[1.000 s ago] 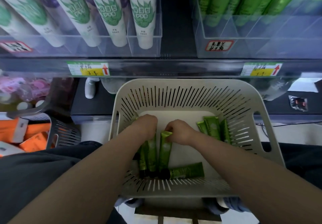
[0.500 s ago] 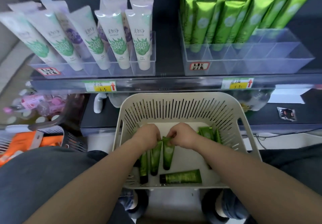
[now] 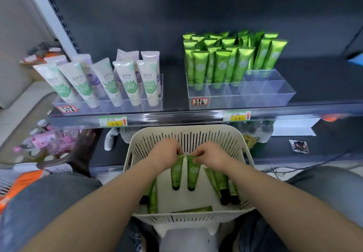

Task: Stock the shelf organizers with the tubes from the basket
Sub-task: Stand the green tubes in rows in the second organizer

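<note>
dark shelf [image 3: 174, 86] carrying two clear organizers along its front edge. the left organizer [image 3: 155, 104] holds white tubes [image 3: 127, 83], standing and leaning. the right organizer [image 3: 273, 92] holds standing green tubes [image 3: 220, 65] in its rear rows and in the left part of its front row. price labels [image 3: 113, 121] are fixed to the shelf's front rail. below that rail, a cream slotted basket [image 3: 225, 139] sits in front of the person. the left hand [image 3: 163, 153] pinches the crimped end of a first held tube [image 3: 176, 171]; the right hand [image 3: 212, 154] pinches the crimped end of a second held tube [image 3: 193, 171]. both held tubes are inside the basket, side by side and just apart, with their black caps toward its near wall. loose green tubes [image 3: 222, 183] lie on the basket floor by its left, right and near walls.
</note>
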